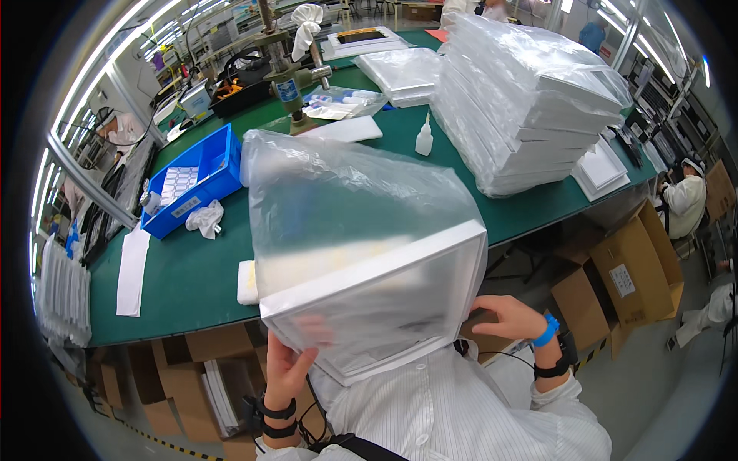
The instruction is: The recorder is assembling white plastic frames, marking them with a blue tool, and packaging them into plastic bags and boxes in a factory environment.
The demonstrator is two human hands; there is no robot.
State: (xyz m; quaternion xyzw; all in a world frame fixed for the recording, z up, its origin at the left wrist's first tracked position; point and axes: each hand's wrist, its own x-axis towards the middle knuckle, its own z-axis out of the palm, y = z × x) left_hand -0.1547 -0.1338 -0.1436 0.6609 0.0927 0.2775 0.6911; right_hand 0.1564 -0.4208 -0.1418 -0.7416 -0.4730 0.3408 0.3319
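A white-framed flat panel (369, 307) stands tilted before my body inside a clear plastic bag (346, 184). The bag's loose upper part spreads forward over the table. My left hand (288, 370) grips the panel's lower left corner, with its thumb in front and fingers showing blurred through the plastic. At the right edge, my right hand (507, 319) has bent fingers against the bagged panel; their tips are partly hidden. Behind the bag lies a white foam-like block (247, 283), mostly covered. A small white dropper bottle (423, 137) stands beyond it.
The green table (184, 288) carries a blue bin (201, 180), crumpled white cloth (206, 220), white paper (133, 269) and a metal stand (288, 84). Bagged panels (507, 115) are piled high at right. Cardboard boxes (634, 269) sit on the floor. Co-workers (684, 196) sit farther off.
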